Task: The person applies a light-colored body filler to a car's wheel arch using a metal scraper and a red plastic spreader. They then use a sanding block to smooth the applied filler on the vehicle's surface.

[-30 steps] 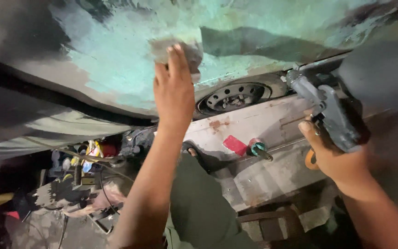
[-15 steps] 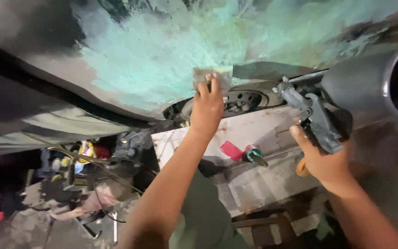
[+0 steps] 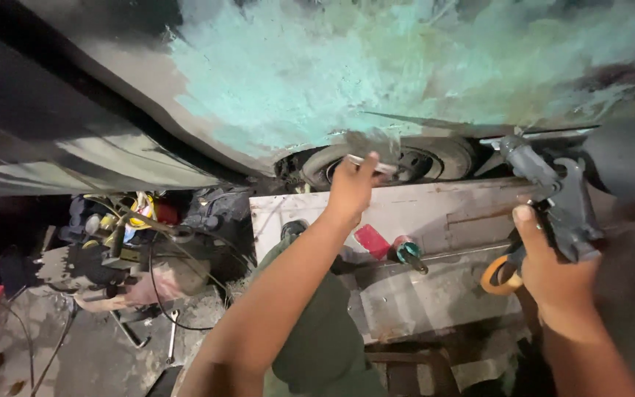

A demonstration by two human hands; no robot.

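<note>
Hands both busy under a big curved panel (image 3: 317,81), grey w/ a wide green-teal patch, filling the top of view. Left hand (image 3: 350,187) closed round a small flat grey pad (image 3: 372,147), pressed to the panel's lower edge just above a wheel (image 3: 406,158); pad's long axis roughly level, left-right. Right hand (image 3: 549,276) wrapped round the grip of a grey gun-type tool (image 3: 553,191); tool's long axis runs diagonal, nozzle end pointing up-left toward the panel edge, handle down-right. Orange ring (image 3: 495,273) shows just beside that hand, partly covered.

Hard to read: pad's material, most of it behind fingers; tool's far end blurs into dark at right; wheel half hidden by panel.

Below, a dirty white metal bench (image 3: 435,220) w/ a red block (image 3: 371,241) & a teal-tipped tool (image 3: 409,254) lying near each other. Person's green-clad leg (image 3: 317,331) at bottom centre. Floor at left is grey concrete, cluttered: cables (image 3: 163,287), wrench (image 3: 173,334), yellow bits (image 3: 137,209), dim light.
</note>
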